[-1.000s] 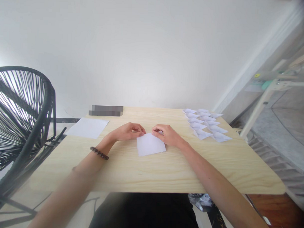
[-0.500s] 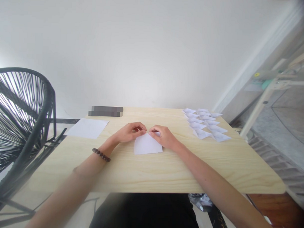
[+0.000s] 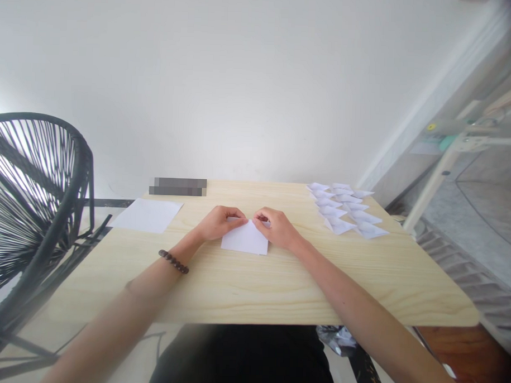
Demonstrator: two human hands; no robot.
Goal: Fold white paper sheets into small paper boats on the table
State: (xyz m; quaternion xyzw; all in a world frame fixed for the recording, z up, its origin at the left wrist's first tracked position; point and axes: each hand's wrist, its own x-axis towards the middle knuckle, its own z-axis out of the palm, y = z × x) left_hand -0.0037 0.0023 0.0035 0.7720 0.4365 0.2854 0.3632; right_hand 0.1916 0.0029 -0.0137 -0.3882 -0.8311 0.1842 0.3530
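A small folded sheet of white paper [image 3: 244, 240] is at the middle of the table, its lower edge towards me. My left hand [image 3: 224, 223] is closed on the paper's upper left edge, thumb on top and fingers curled behind. On the upper right edge, my right hand [image 3: 273, 225] pinches the same paper between thumb and fingers. The two thumb tips are close together near the top middle of the sheet. The far edge of the paper is partly hidden by my hands.
Several folded white paper pieces [image 3: 338, 225] stand in two rows at the table's far right. A flat stack or sheet of white paper [image 3: 148, 215] lies at the left edge. A blurred-out dark item [image 3: 178, 187] is at the back left. A black corded chair [image 3: 78, 168] stands left of the wooden table [image 3: 243, 297].
The paper has tilted and shifted slightly left and away from me, so its lower edge now slopes the other way. Both hands keep hold of it and have moved slightly.
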